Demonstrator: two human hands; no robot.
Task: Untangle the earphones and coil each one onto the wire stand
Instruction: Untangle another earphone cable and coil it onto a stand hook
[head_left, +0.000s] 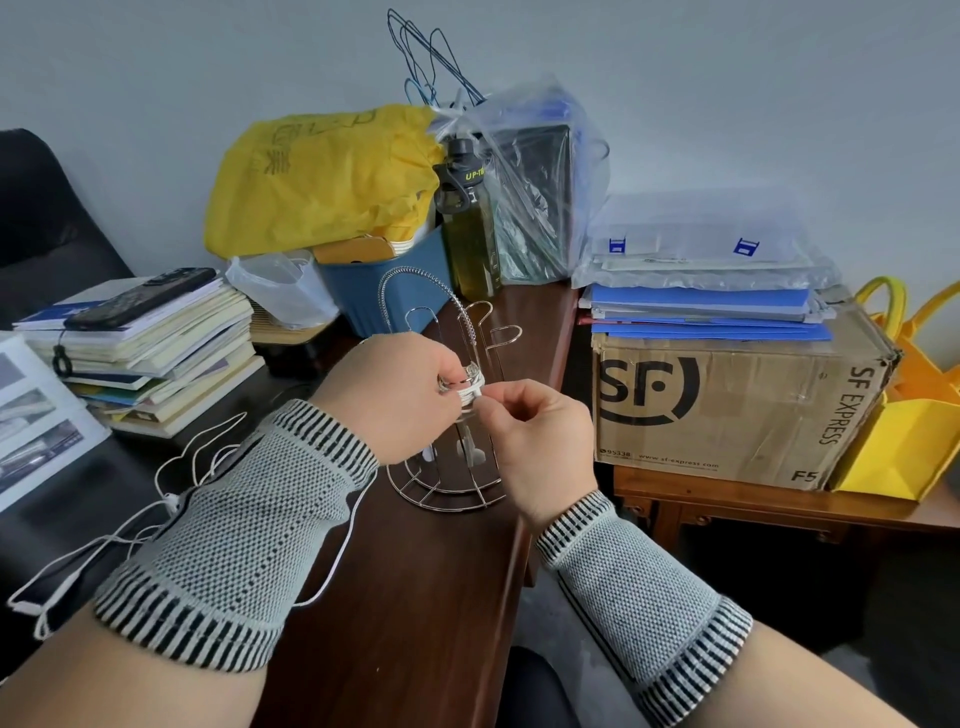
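At frame centre, the left hand (402, 395) and right hand (535, 436) both pinch a white earphone coil (470, 387) on the wire stand (447, 483); another earphone cable (171, 499) lies loose at lower left, not yet coiled.

A stack of books (150, 353) sits at the left on the dark table (415, 597), with a black phone (140, 297) lying on top. Behind it a crumpled yellow bag (322, 182) rests over a blue bin (384, 291), and a white plastic bag (280, 286) lies beside the bin. A dark olive water bottle (467, 218) stands upright next to a clear plastic bag (535, 182), from behind which wire hangers (431, 57) stick up. At the right, a cardboard box (737, 405) marked SF EXPRESS carries blue folders (711, 306) and clear plastic sleeves (696, 244). A yellow tote bag (904, 415) leans against the box.
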